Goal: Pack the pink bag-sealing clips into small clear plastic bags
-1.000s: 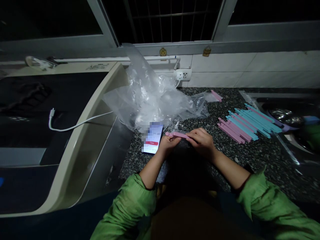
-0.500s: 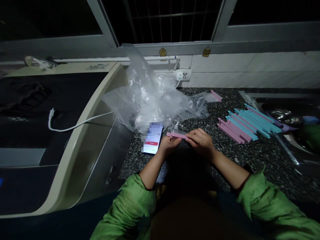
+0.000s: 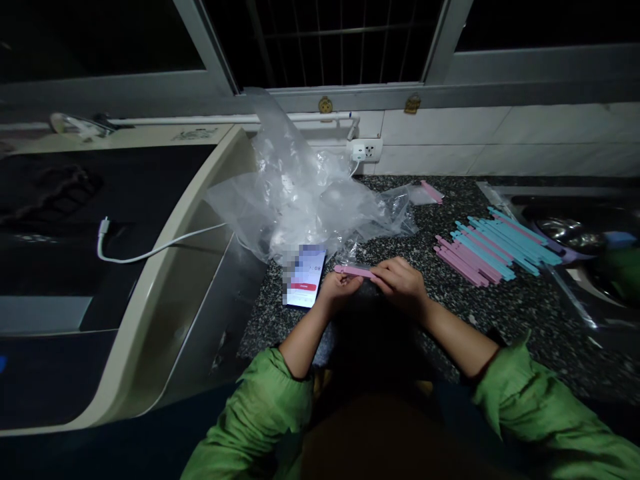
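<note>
Pink plastic stick (image 3: 354,271) spans both nearly closed hands, its left end pinched by the left hand (image 3: 337,289) and its right by the right hand (image 3: 399,283), above the speckled desk (image 3: 280,327) beside the phone (image 3: 306,277)

- Phone (image 3: 313,257): screen digits now end in 08; 07 a second ago.
- Held pink strip (image 3: 356,271): turned slightly, knobbed end less distinct than earlier.

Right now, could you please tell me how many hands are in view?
2: the left hand holds the pink strip beside the phone; the right hand is at the strip's right end.
</note>
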Motion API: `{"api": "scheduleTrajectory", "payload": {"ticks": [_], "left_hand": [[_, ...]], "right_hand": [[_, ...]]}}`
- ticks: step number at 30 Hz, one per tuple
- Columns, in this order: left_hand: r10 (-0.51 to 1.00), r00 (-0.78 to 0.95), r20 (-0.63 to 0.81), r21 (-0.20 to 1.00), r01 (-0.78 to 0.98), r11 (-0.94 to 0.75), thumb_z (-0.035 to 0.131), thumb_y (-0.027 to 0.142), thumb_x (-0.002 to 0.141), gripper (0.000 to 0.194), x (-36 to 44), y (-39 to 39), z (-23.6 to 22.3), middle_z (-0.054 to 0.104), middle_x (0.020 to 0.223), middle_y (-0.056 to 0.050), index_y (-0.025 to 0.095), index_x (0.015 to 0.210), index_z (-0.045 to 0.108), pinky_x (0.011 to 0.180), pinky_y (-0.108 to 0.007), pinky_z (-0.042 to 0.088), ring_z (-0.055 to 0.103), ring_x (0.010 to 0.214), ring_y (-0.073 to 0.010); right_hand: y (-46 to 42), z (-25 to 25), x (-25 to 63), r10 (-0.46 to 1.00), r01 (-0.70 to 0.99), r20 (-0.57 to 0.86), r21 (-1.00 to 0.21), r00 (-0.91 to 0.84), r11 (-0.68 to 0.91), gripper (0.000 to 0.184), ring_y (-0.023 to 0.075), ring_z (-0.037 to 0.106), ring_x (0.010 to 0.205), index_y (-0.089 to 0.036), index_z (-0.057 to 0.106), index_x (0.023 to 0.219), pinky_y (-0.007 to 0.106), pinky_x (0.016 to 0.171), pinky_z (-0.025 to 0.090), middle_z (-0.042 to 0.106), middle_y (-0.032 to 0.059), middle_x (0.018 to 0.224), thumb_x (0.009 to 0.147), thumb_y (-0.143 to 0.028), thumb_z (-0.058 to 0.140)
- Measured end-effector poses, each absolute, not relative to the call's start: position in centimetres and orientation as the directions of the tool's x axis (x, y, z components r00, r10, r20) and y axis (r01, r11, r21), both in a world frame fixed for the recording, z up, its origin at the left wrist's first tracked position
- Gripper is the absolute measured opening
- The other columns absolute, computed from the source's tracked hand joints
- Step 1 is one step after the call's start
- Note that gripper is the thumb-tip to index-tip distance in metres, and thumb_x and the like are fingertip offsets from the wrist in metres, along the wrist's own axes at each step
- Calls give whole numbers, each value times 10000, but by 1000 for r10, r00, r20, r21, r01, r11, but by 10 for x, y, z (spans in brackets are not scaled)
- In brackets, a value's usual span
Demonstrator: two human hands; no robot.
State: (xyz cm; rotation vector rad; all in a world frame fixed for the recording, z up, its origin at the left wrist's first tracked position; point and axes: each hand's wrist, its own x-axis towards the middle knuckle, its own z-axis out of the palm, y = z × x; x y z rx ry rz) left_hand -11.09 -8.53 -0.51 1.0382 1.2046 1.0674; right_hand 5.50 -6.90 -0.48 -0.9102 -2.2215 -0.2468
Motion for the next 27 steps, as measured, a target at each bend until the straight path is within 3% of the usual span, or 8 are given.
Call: {"api": "scheduleTrajectory", "payload": {"ticks": [11,18,23,27], "left_hand": [[990,29,-138,986,-92,140,696,399,565,303,-114,-87,-12,631,609,-15,124,685,655,587,-246,430,558,591,-137],[987,-130,-90,991,-106,77,688,419,571,292,-116,-85,-4,595,584,14,141,615,609,575,-227,416,513,587,-113],[994,-95,-61,998,-35,58,680,403,584,272,-120,-83,-5,568,580,22,146,598,591,579,-222,401,500,603,-114],[999,-45,-26,999,23,28,634,398,636,254,-119,-87,-4,528,566,31,146,634,599,555,-209,371,458,580,-99]], "right_hand": [[-70,-6,55,525,704,690,-31,-499,710,144,143,512,706,-194,671,848,235,638,404,648,35,733,827,-244,537],[-72,-5,56,555,712,652,-34,-516,702,165,150,513,718,-203,672,861,251,643,404,651,43,747,835,-251,517],[-73,-4,56,638,690,612,-199,-467,696,170,166,544,752,-203,662,868,279,673,433,654,54,768,818,-308,538],[-69,-2,59,752,610,568,-478,-334,632,295,196,563,833,-188,624,965,331,732,456,645,79,890,755,-393,597]]}}
